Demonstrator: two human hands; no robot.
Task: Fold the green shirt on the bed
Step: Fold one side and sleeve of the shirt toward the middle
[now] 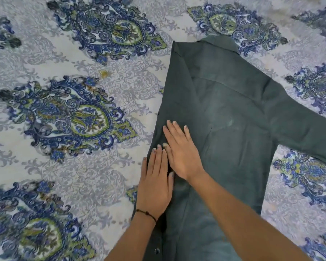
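Note:
The dark green shirt (233,117) lies back-up on the bed, collar at the far end. Its left side is folded inward, giving a straight edge on the left. One sleeve (309,132) stretches out to the right. My left hand (155,183) rests flat on the folded left edge, fingers together, a thin black cord on the wrist. My right hand (181,151) presses flat on the fabric just beyond it, fingers pointing up and left. The two hands touch. Neither hand grips anything. A snap button (157,251) shows near the bottom edge.
The bedsheet (68,113) is white-grey with large blue and green paisley medallions and fills the whole view. A small yellow mark (104,73) sits on the sheet left of the shirt.

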